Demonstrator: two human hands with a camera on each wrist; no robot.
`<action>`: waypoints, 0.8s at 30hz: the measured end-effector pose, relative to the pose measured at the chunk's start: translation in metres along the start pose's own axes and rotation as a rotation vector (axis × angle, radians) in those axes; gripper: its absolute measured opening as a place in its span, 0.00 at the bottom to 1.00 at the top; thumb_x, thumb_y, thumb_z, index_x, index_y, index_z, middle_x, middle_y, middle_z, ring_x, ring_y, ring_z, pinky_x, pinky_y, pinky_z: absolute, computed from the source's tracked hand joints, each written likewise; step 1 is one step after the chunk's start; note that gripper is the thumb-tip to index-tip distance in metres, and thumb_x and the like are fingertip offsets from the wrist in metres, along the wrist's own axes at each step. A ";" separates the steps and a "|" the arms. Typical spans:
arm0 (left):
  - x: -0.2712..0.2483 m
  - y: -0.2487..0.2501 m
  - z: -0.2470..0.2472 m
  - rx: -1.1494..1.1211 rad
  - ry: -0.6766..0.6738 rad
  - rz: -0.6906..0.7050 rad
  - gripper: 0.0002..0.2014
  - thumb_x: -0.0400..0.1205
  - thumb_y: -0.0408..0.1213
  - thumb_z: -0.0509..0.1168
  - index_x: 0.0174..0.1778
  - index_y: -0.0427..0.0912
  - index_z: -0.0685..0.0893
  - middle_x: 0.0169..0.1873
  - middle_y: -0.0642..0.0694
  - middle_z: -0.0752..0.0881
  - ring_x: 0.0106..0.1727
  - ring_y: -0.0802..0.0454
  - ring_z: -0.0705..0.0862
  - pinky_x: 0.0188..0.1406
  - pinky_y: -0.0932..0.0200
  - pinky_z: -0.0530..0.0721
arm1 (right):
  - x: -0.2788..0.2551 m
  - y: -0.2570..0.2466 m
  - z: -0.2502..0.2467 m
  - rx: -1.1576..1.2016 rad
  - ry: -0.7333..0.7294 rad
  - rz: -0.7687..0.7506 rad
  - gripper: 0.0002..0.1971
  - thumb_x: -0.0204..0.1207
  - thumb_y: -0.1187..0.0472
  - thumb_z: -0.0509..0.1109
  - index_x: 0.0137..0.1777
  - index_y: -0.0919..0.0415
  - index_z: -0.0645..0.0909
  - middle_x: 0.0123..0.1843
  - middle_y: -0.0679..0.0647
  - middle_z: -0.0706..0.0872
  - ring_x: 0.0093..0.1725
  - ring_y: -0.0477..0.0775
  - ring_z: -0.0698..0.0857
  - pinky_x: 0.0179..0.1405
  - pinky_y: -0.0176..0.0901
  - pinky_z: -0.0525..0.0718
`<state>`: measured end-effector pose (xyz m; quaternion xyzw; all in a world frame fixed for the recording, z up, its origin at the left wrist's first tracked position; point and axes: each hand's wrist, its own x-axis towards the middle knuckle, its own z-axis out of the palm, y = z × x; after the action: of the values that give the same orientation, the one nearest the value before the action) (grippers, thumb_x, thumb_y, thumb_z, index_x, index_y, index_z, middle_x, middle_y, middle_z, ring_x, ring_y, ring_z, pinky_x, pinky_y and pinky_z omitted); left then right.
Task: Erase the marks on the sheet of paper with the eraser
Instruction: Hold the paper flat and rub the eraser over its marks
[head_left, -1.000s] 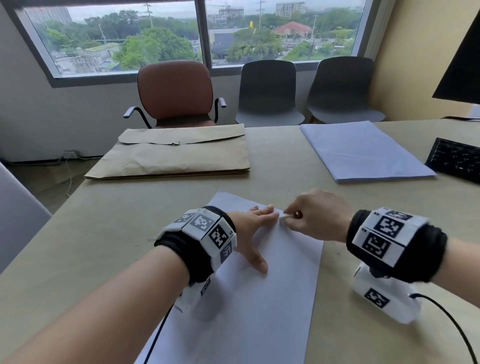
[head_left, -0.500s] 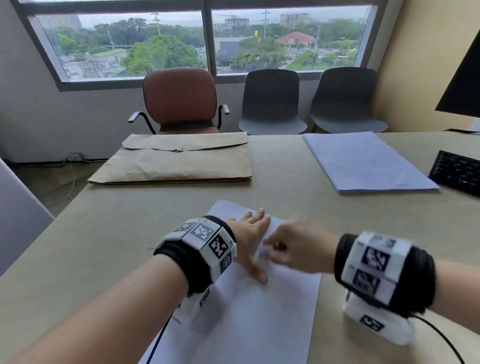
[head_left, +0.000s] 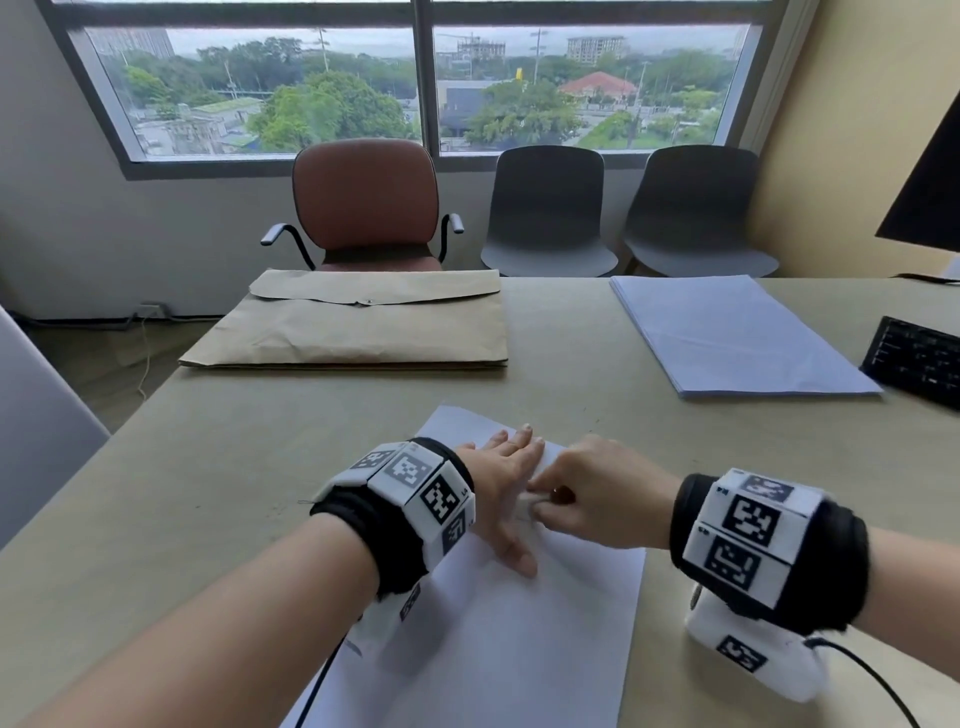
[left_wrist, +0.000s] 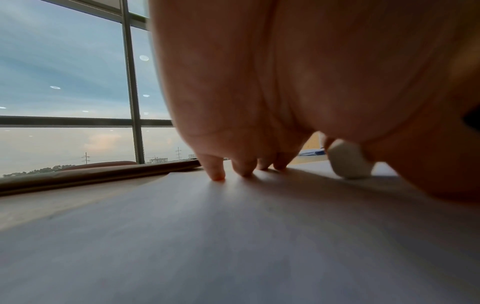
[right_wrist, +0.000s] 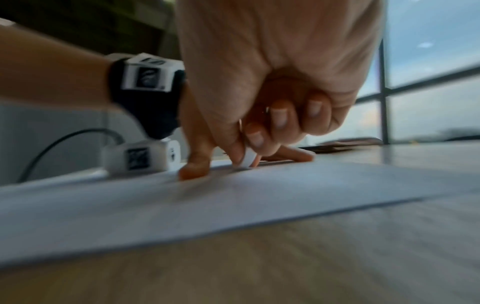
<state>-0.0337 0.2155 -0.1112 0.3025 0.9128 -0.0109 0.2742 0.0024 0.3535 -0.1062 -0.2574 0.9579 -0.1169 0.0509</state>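
Observation:
A white sheet of paper (head_left: 519, 639) lies on the tan table in front of me. My left hand (head_left: 506, 478) rests flat on its upper part, fingers straight and pressing down (left_wrist: 218, 174). My right hand (head_left: 587, 499) pinches a small white eraser (right_wrist: 246, 159) between thumb and fingers, its tip touching the paper just right of the left thumb. The eraser (left_wrist: 348, 162) also shows in the left wrist view beside the palm. No marks on the paper can be made out; the spot under the eraser is hidden by the hands.
A brown envelope (head_left: 358, 322) lies at the far left of the table (head_left: 208, 467), a stack of white paper (head_left: 727, 338) at the far right, a black keyboard (head_left: 919, 358) at the right edge. Chairs stand behind the table under the window.
My right hand has slid the eraser from the paper's top right corner leftward and toward me, close to the left thumb. The left hand stays flat on the sheet.

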 end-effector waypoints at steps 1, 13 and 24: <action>0.000 -0.001 -0.001 -0.002 0.002 0.003 0.61 0.70 0.54 0.75 0.83 0.43 0.33 0.82 0.45 0.34 0.83 0.49 0.35 0.81 0.49 0.42 | 0.006 0.006 -0.002 -0.010 0.019 0.042 0.12 0.75 0.58 0.64 0.31 0.59 0.76 0.22 0.50 0.68 0.27 0.52 0.68 0.28 0.38 0.64; -0.002 0.001 -0.002 0.034 -0.017 -0.013 0.61 0.71 0.55 0.74 0.82 0.40 0.32 0.82 0.44 0.32 0.83 0.48 0.35 0.81 0.49 0.42 | 0.000 0.012 0.002 -0.036 0.004 0.048 0.22 0.74 0.57 0.63 0.22 0.58 0.59 0.20 0.50 0.66 0.30 0.52 0.69 0.30 0.39 0.65; -0.003 0.001 -0.002 0.040 -0.011 -0.022 0.61 0.71 0.55 0.74 0.82 0.42 0.32 0.82 0.46 0.32 0.83 0.50 0.35 0.81 0.51 0.41 | -0.012 0.010 0.002 0.000 -0.037 0.043 0.21 0.74 0.56 0.65 0.20 0.55 0.65 0.19 0.48 0.73 0.26 0.49 0.71 0.26 0.35 0.64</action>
<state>-0.0323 0.2151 -0.1082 0.2980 0.9140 -0.0338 0.2731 0.0081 0.3673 -0.1105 -0.2390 0.9620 -0.1111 0.0709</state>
